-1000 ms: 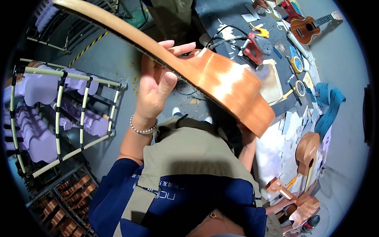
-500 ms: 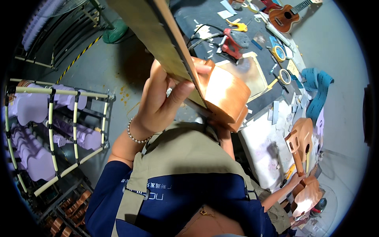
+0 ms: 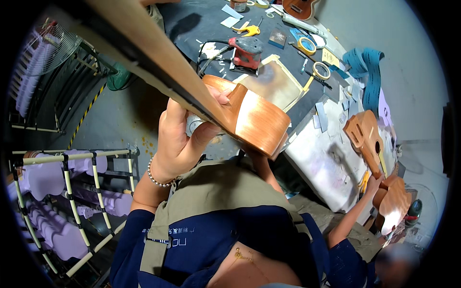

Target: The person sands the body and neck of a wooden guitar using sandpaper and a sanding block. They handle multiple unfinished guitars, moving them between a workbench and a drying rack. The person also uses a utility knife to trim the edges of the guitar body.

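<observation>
An unfinished ukulele [image 3: 261,122] with a glossy brown wooden body is held up in front of me. Its long neck rises toward the upper left, very close to the camera. My left hand [image 3: 180,137] wraps around the neck near the body, thumb on the near side and fingertips showing on the far side. Behind the lower end of the body, my right forearm [image 3: 264,169] reaches up. The body hides my right hand, so its fingers cannot be seen.
A dark worktable at right carries a red sander [image 3: 247,52], yellow-handled cutters [image 3: 248,30], tape rolls [image 3: 321,71] and sandpaper pieces. Beyond the white-covered table, a co-worker's arm [image 3: 355,206] holds another ukulele [image 3: 394,204]. A rack [image 3: 65,192] of purple bodies stands left.
The ukulele has turned, its neck now leaning further left and more of its body side showing. My left hand keeps its grip and sits slightly further left in view.
</observation>
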The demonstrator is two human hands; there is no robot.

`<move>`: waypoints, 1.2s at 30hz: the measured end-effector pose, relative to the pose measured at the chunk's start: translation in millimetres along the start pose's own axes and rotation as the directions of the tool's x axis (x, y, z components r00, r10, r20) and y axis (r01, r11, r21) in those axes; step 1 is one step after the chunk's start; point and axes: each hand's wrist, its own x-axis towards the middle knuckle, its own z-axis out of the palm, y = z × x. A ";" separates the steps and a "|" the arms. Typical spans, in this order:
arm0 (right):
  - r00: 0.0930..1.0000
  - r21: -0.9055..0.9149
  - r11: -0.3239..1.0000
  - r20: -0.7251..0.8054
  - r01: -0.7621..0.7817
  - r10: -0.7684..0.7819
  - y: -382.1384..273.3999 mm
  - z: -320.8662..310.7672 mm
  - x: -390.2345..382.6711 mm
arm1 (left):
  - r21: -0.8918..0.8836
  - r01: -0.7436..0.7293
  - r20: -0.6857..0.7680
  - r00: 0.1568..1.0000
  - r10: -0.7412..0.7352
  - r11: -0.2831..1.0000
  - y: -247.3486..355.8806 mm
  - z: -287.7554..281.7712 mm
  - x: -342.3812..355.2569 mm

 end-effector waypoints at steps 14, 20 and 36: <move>0.984 -0.152 0.988 0.180 0.022 0.005 38.1 -39.7 12.0 | -0.305 0.030 -0.427 0.889 -0.165 0.952 -11.7 -25.1 -0.1; 0.968 0.380 0.897 0.192 -0.227 0.164 9.2 -4.4 -9.5 | -0.305 -0.087 -0.229 0.973 0.016 0.948 4.3 -42.1 51.4; 0.996 -0.084 0.995 -0.069 -0.061 0.055 25.1 2.3 -20.3 | 0.140 0.020 0.067 0.997 -0.029 0.990 17.8 -11.6 39.4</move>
